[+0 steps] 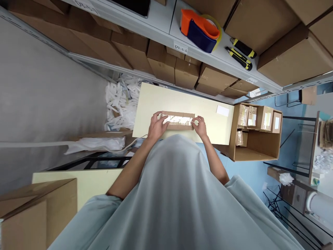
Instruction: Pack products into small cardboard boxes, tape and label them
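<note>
A long, narrow cardboard box [180, 127] lies on the pale yellow tabletop [169, 98] in front of me. Shiny clear tape [179, 120] runs along its upper face and reflects the light. My left hand [157, 127] is closed around the box's left end, its thumb pressed on the top near the tape. At the opposite end, my right hand [199, 127] is bent with thumb and forefinger together, gripping the box's edge where the tape ends. A white paper slip [223, 110] lies farther right on the tabletop.
An open carton [257, 152] holding several small taped boxes stands at the tabletop's right end. Above, a shelf [158, 26] carries an orange and blue tape dispenser [200, 30], two utility knives [240, 53] and cartons. White scraps [121, 104] are heaped at left.
</note>
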A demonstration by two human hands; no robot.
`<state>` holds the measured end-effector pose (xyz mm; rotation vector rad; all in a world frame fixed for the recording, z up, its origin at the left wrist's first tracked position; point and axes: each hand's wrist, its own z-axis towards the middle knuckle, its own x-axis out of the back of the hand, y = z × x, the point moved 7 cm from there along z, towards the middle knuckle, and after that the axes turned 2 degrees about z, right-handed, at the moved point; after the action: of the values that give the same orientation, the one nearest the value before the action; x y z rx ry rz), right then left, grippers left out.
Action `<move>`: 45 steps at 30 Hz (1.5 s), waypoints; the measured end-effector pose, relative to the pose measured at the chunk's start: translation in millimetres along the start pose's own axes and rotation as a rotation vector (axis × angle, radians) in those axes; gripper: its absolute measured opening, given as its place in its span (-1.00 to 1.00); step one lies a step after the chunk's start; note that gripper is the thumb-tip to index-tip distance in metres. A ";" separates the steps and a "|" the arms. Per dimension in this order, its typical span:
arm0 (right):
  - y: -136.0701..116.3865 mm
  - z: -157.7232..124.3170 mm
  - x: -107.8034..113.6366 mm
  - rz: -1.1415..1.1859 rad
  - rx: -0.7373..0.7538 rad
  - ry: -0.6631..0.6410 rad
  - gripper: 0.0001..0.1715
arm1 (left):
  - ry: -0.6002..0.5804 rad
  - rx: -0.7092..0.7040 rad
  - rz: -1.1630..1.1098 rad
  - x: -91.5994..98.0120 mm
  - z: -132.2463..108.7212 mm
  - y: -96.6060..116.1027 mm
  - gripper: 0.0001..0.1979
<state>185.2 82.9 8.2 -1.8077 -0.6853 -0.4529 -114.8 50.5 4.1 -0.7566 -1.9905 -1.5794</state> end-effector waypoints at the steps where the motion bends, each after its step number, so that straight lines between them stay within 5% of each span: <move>1: 3.2 -3.3 -2.9 0.003 -0.037 0.002 -0.88 | 0.005 0.052 -0.041 -2.9 0.2 -3.8 -0.61; 6: 5.9 -4.4 -17.3 -0.043 -0.203 -0.025 -0.81 | -0.003 0.228 -0.127 -13.6 15.5 -15.7 -0.75; 11: -9.6 8.4 -13.2 -0.171 -0.264 -0.034 -0.87 | -0.027 0.259 -0.106 -8.6 34.2 -20.9 -0.74; 16: -19.4 4.6 -3.9 -0.133 -0.223 0.011 -0.89 | -0.041 0.163 -0.151 -6.4 43.1 -19.9 -0.78; 20: -2.2 0.5 -2.8 -0.105 -0.225 0.091 -0.86 | 0.036 0.064 -0.173 -17.8 49.4 -19.8 -0.77; 26: -3.4 25.9 -11.8 -0.181 0.032 0.167 -0.79 | 0.002 0.025 -0.034 -29.9 68.0 -25.3 -0.81; 30: -96.8 75.7 33.8 -0.241 0.396 0.449 -0.80 | 0.145 -0.109 0.024 3.4 110.5 22.7 -0.84; 33: -204.8 115.6 89.1 -0.317 0.655 0.553 -0.70 | 0.227 -0.310 -0.085 46.6 151.7 106.5 -0.84; 36: -288.4 156.6 131.1 -0.487 0.677 0.550 -0.51 | 0.351 -0.444 -0.171 98.4 183.6 194.3 -0.82; 40: -320.7 201.8 137.1 -0.699 0.407 0.351 -0.32 | 0.487 -0.554 -0.254 147.5 196.2 261.4 -0.75; 45: -325.8 215.6 136.5 -0.712 0.355 0.266 -0.33 | 0.516 -0.516 -0.306 150.4 183.6 259.1 -0.79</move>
<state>72.0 395.0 255.4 -1.1067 -1.1355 -0.9544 -53.5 294.5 249.3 -0.1702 -1.3798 -2.2366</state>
